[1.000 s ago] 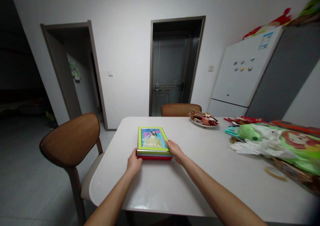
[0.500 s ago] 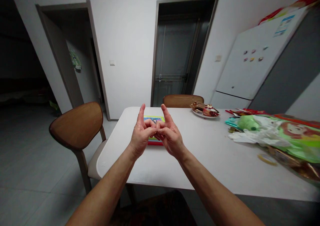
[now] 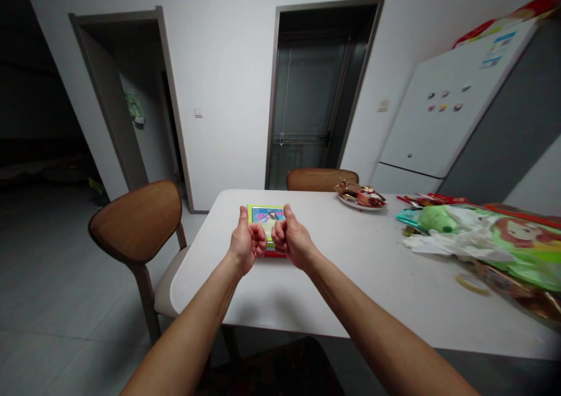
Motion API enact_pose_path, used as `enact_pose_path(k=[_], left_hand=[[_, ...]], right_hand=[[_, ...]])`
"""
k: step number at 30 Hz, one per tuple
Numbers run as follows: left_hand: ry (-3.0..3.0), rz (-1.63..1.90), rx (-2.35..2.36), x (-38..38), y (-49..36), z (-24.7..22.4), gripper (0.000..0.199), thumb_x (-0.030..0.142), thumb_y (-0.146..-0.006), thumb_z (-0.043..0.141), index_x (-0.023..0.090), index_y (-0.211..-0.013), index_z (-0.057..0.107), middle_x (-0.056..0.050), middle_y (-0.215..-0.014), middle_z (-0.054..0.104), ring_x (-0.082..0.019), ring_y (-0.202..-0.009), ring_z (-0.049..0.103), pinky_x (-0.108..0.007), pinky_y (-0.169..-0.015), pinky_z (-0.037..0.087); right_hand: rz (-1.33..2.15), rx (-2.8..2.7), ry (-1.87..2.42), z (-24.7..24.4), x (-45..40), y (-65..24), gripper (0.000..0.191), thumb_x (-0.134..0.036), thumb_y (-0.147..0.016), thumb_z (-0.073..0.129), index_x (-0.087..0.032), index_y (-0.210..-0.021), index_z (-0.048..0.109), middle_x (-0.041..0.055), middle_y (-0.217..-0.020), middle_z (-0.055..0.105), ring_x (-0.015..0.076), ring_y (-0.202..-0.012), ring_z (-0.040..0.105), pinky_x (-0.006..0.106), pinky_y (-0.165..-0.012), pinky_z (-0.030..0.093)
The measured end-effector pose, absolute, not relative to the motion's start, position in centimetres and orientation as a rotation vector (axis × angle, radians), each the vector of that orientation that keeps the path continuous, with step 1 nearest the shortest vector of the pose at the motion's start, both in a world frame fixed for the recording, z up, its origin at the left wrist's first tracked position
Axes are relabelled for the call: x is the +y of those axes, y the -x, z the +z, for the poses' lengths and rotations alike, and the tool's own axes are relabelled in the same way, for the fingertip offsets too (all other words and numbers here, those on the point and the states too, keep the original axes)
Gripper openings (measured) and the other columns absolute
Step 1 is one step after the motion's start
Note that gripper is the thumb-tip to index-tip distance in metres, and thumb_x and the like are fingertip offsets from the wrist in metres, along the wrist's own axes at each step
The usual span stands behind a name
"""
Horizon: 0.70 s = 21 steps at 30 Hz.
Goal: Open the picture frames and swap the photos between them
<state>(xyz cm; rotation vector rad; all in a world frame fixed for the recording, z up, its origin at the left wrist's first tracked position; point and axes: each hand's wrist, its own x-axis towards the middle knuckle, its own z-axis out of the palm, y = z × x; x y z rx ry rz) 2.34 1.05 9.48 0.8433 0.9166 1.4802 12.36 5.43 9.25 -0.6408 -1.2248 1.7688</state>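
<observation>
Both of my hands are raised over the near part of the white table, side by side with a narrow gap between them. My left hand is curled into a fist with its thumb pointing up, and nothing shows in it. Mirroring it, my right hand is also a fist, thumb up, with nothing visible inside. Behind the hands lies a flat box with a lime-green border, a picture of a dark-haired figure and a red lower edge. My hands cover parts of its sides.
The white table carries a plate of wrapped food at the back. To the right are a green plush bag, white tissue and a tape roll. Brown chairs stand left and behind; a fridge is at right.
My index fingers were extended upward and my other fingers met in the middle. Now my hands are apart, fingers curled in, thumbs up. The view has tilted slightly.
</observation>
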Motion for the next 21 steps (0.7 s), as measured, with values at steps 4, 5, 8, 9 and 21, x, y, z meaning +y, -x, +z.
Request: enact_pose_path(k=[4,5,8,9,21], left_hand=[[-0.813,1.433,0.946,1.3,-2.5,9.5,0.068,0.074,-0.066,0.018,0.016,-0.038,0.039,0.003,-0.03,0.036,-0.004,-0.025,0.026,-0.017,-0.031,0.015],[-0.801,1.433,0.954,1.3,-2.5,9.4,0.068,0.074,-0.066,0.017,0.016,-0.039,0.039,0.004,-0.03,0.035,-0.004,-0.025,0.027,-0.017,-0.031,0.015],[-0.745,1.438,1.005,1.5,-2.1,8.0,0.067,0.073,-0.068,0.02,0.015,-0.04,0.04,0.003,-0.031,0.037,-0.003,-0.026,0.028,-0.016,-0.031,0.015],[-0.717,1.439,1.033,1.5,-1.9,7.2,0.065,0.071,-0.069,0.023,0.015,-0.04,0.041,0.003,-0.032,0.038,-0.003,-0.026,0.029,-0.015,-0.031,0.016],[-0.592,1.717,1.015,1.0,-3.4,0.2,0.021,0.028,-0.07,0.057,0.016,-0.087,0.054,-0.004,-0.081,0.064,-0.016,-0.077,0.06,-0.024,-0.065,0.047]], right_hand=[[1.764,-1.358,0.711,9.4,5.7,-11.4,0.059,-0.07,-0.066,0.028,-0.019,-0.038,0.027,-0.0069,-0.03,0.026,0.0028,-0.024,0.016,0.018,-0.029,0.011],[1.693,-1.428,0.744,9.0,5.9,-11.1,0.058,-0.07,-0.067,0.024,-0.019,-0.039,0.027,-0.007,-0.031,0.026,0.0032,-0.025,0.016,0.019,-0.029,0.013],[1.119,-1.823,0.951,7.2,7.4,-11.0,0.054,-0.061,-0.075,0.021,-0.018,-0.046,0.038,-0.0041,-0.039,0.037,0.0063,-0.033,0.031,0.021,-0.037,0.027],[0.891,-1.936,1.014,6.4,8.0,-11.2,0.048,-0.056,-0.076,0.028,-0.017,-0.052,0.044,-0.002,-0.046,0.044,0.0082,-0.041,0.04,0.022,-0.043,0.032],[0.287,-2.417,0.902,2.7,5.2,-13.6,0.024,-0.019,-0.057,0.062,-0.019,-0.081,0.06,0.0047,-0.086,0.055,0.0202,-0.087,0.046,0.033,-0.078,0.032]])
